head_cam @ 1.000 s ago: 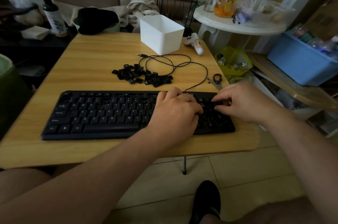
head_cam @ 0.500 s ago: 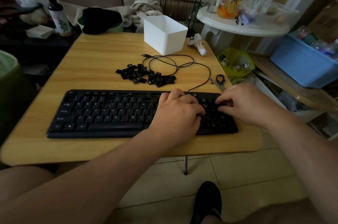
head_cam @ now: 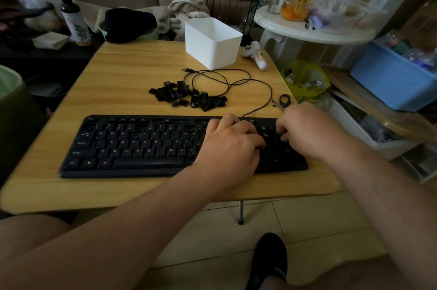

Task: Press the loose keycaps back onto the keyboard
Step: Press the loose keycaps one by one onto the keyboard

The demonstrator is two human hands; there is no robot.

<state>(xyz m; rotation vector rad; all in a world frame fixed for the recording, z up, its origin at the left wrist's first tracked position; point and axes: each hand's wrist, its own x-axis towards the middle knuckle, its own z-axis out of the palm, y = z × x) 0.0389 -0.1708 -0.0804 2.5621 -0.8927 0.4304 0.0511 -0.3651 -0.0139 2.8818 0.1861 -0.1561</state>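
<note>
A black keyboard [head_cam: 142,145] lies across the near part of the wooden table [head_cam: 123,81], with some empty key sockets in its upper rows. Behind it sits a pile of several loose black keycaps [head_cam: 189,98]. My left hand [head_cam: 229,145] rests knuckles-up on the keyboard's right-middle section, fingers curled under; its palm is hidden. My right hand [head_cam: 307,129] is over the number pad, its bent fingertips down among the keys. Any keycap under either hand is hidden.
The keyboard's cable [head_cam: 227,81] loops between the keycaps and a white bin [head_cam: 212,43]. Small scissors [head_cam: 282,101] lie at the table's right edge and a white toy [head_cam: 256,55] lies beside the bin. A round white side table [head_cam: 314,29] and blue crate [head_cam: 392,76] stand on the right.
Both hands stay on the keyboard's right part. My right hand's fingertips have shifted slightly lower over the number pad. The view has drifted a little.
</note>
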